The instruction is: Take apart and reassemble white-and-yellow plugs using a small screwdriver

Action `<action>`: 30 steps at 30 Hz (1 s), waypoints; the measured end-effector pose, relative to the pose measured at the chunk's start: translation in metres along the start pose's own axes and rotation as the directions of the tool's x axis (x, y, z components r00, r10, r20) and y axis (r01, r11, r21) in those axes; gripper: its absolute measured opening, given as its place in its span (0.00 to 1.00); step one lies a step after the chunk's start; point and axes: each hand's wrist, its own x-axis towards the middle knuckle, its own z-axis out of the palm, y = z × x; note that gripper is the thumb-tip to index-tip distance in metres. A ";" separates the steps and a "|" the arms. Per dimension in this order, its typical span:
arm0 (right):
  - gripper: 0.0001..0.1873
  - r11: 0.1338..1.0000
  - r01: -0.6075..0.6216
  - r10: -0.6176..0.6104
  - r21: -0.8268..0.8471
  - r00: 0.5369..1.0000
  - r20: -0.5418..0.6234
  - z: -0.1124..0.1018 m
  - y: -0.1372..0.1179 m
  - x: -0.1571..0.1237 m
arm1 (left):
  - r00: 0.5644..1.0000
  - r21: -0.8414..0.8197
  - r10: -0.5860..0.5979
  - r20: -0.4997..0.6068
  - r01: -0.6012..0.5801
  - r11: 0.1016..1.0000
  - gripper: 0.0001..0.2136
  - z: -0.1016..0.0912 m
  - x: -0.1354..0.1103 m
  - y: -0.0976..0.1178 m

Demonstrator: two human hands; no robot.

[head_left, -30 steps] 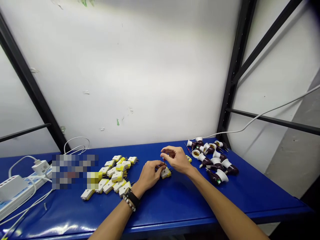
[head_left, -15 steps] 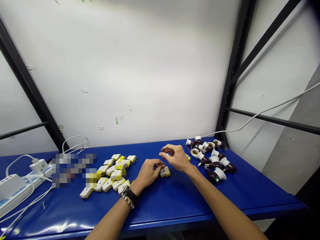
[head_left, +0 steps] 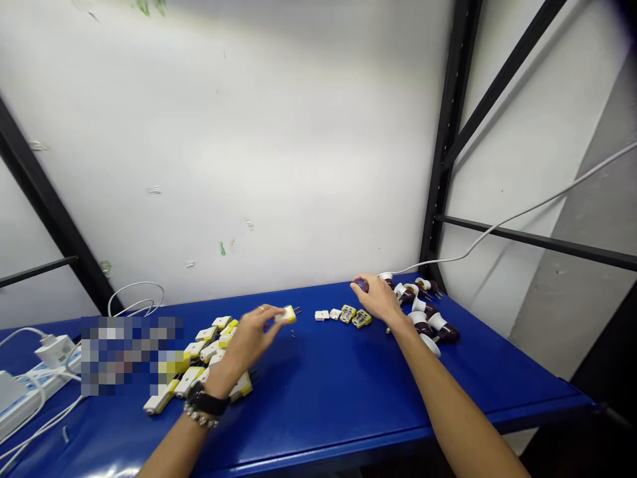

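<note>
My left hand (head_left: 253,340) is closed on a white-and-yellow plug (head_left: 286,315), held between thumb and fingers with its pins pointing right. Small screws (head_left: 292,334) lie on the table just below it. My right hand (head_left: 379,299) is closed around a screwdriver (head_left: 361,285); only its dark red handle shows, and the rest is hidden. To the left of that hand are white plug covers (head_left: 322,315) and opened yellow plug halves (head_left: 361,318) with metal parts showing. Several white-and-yellow plugs (head_left: 193,350) are piled beside and partly behind my left hand.
Dark purple lamp holders with white rims (head_left: 438,322) stand at the right. A white power strip (head_left: 34,388) with cables lies at the far left, near a blurred patch. Black rack posts (head_left: 438,192) and a white wall bound the blue table (head_left: 323,398).
My left hand has lifted the plug off the table and moved left. The right hand has drawn the screwdriver away from the plug, rightward, uncovering the opened plug parts. The view has shifted slightly.
</note>
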 end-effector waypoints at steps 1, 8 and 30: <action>0.13 0.999 -0.020 0.022 -0.050 0.999 0.048 0.000 0.004 0.000 | 0.999 0.065 -0.044 -0.007 0.044 0.997 0.16 -0.013 -0.002 -0.011; 0.30 0.961 -0.048 0.149 -0.273 0.920 0.362 0.007 0.023 0.000 | 0.912 0.463 -0.375 0.167 0.263 0.847 0.18 -0.065 -0.022 -0.059; 0.18 0.978 0.175 -0.198 0.112 0.630 0.751 0.026 -0.009 -0.018 | 0.936 0.262 -0.086 0.343 -0.008 0.965 0.14 0.080 0.051 0.044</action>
